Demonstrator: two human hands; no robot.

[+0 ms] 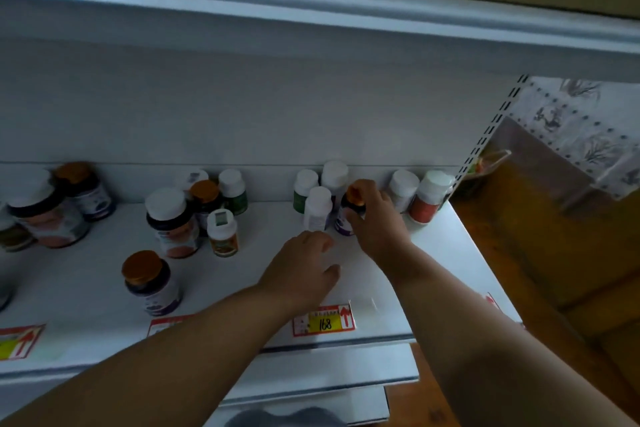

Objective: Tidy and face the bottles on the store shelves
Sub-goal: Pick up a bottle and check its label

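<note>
- Head view: we look down on a white shelf [433,253] that carries small bottles in loose groups, with the underside of the shelf above across the top of the view.
- Our right hand [375,218] is closed around a dark bottle [349,215] with an orange cap; the fingers wrap the cap and neck, and the thumb presses the side near its purple label. The bottle stands upright on the shelf, toward the back right.
- Our left hand [304,267] lies palm down, fingers loosely spread and slightly curled. It holds nothing. Its fingertips sit just in front of a white bottle [318,208]; we cannot tell whether they touch it.
- The white bottle stands just left of the dark bottle, almost touching it.
- Behind these two, against the back wall, stand a green bottle [304,191] and a taller white-capped one [334,175].
- To the right, near the shelf end, a white-capped bottle [403,189] stands beside a red bottle [429,199].
- Left of centre there is a cluster of bottles [194,211], with white and orange caps mixed.
- One orange-capped bottle [150,282] stands alone nearer the front edge.
- More bottles [55,204] sit at the far left.
- A price tag [323,321] reading 168 lies on the front lip, below our left wrist.
</note>
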